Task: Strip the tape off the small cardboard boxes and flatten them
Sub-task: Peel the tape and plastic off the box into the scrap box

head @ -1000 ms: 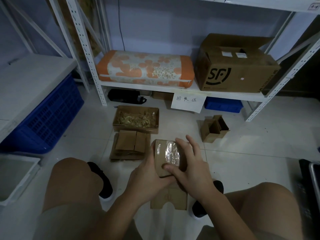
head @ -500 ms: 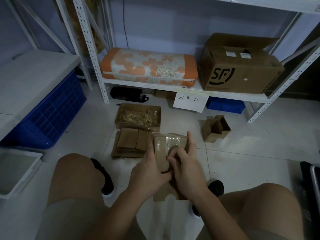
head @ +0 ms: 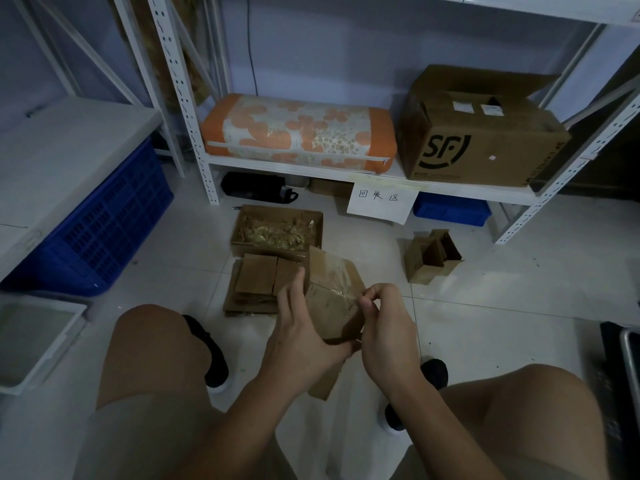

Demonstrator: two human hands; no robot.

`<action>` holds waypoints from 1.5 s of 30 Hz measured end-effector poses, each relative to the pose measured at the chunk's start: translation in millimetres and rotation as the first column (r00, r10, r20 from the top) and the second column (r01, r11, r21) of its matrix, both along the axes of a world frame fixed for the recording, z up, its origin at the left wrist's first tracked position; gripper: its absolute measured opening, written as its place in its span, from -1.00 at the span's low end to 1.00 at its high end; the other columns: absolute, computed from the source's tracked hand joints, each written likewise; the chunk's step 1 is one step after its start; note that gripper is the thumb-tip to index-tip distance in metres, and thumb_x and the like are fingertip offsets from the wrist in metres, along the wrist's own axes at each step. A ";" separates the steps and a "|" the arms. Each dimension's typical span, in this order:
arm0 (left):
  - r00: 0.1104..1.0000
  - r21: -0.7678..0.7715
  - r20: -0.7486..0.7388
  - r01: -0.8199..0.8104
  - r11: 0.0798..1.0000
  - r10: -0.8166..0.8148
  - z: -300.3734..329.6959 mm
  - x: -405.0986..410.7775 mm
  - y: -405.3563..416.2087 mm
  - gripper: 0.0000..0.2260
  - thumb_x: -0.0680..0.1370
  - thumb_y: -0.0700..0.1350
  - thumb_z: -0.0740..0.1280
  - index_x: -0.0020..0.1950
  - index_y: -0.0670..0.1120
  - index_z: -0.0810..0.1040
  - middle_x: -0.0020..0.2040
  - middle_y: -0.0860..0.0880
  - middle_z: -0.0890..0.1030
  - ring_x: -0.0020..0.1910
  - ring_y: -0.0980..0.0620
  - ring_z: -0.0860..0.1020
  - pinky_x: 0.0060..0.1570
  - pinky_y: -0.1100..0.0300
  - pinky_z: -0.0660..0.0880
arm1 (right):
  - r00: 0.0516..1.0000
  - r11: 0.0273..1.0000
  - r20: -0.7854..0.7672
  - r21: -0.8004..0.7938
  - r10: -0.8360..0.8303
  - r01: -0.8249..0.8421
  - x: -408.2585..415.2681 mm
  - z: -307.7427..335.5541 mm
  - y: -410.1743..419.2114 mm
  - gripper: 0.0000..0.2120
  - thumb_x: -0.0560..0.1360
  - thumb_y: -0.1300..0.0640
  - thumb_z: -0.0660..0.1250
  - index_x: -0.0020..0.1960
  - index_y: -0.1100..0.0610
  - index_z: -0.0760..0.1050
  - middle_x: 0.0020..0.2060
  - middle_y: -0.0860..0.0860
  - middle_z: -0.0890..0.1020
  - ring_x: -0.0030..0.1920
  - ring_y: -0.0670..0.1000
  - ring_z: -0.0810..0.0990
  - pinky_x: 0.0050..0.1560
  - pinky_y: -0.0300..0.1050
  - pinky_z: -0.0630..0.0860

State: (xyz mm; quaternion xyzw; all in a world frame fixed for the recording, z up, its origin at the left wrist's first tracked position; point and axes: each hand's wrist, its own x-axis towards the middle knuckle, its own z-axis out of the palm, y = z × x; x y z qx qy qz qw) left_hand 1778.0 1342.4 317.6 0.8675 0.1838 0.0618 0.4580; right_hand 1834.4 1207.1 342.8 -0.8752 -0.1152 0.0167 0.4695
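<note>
A small brown cardboard box (head: 329,310) with clear tape (head: 337,277) across its top is held above the floor between my knees. My left hand (head: 299,327) grips its left side, thumb up along the edge. At the box's right edge my right hand (head: 384,323) pinches the tape with curled fingers. A stack of flattened boxes (head: 258,285) lies on the floor just left of it. Another small box (head: 431,259) with open flaps stands on the floor to the right. A flat cardboard piece (head: 325,381) lies under my hands.
An open carton (head: 277,230) full of crumpled tape sits behind the stack. A white shelf rack (head: 346,171) carries an orange cushion (head: 298,133) and a large SF carton (head: 481,133). A blue crate (head: 100,230) and a white bin (head: 31,337) are at left.
The box has been turned so a corner points toward me. My right hand moved from the top face to the right edge and now pinches the tape there.
</note>
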 end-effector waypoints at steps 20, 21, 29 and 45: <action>0.997 0.242 -0.061 0.059 0.969 -0.046 -10.0 6.8 -5.6 0.02 0.26 0.42 0.50 0.56 0.24 0.03 0.29 0.09 0.23 0.23 0.00 0.48 0.05 0.08 0.50 | 0.910 0.890 0.299 -0.435 0.288 -0.139 -2.7 7.8 -11.4 -0.94 0.66 0.05 0.19 0.01 -0.03 0.34 -0.27 -0.09 0.57 -0.36 -0.04 0.52 -0.35 0.02 0.51; 0.996 0.239 -0.074 0.069 0.969 -0.053 -9.1 7.0 -6.5 0.01 0.26 0.42 0.47 0.57 0.24 0.03 0.30 0.08 0.23 0.24 0.00 0.47 0.05 0.10 0.47 | 0.905 0.898 0.305 -0.411 0.296 -0.155 -3.9 7.5 -10.5 -0.94 0.65 0.07 0.25 0.00 0.00 0.38 -0.27 -0.08 0.58 -0.35 -0.05 0.52 -0.36 0.00 0.51; 0.994 0.253 -0.090 0.076 0.964 -0.055 -5.7 2.5 -7.1 -0.17 0.28 0.31 0.03 0.57 0.23 0.01 0.24 0.05 0.25 0.15 0.00 0.46 -0.06 0.14 0.40 | 0.946 0.927 0.035 -0.213 0.322 -0.308 -8.8 -4.0 0.1 -0.82 0.51 0.13 0.49 0.06 0.05 0.55 -0.10 -0.11 0.65 -0.10 -0.12 0.60 -0.08 -0.28 0.51; 0.993 0.267 -0.097 0.090 0.960 -0.066 -21.8 7.6 -2.4 0.01 0.28 0.37 0.49 0.58 0.22 0.02 0.28 0.05 0.23 0.21 -0.03 0.46 0.07 0.02 0.55 | 0.985 0.990 -0.103 0.033 0.138 -0.135 0.9 2.5 1.3 -0.86 0.58 0.22 0.39 -0.08 -0.01 0.58 -0.08 -0.06 0.58 -0.04 -0.16 0.54 -0.03 -0.27 0.50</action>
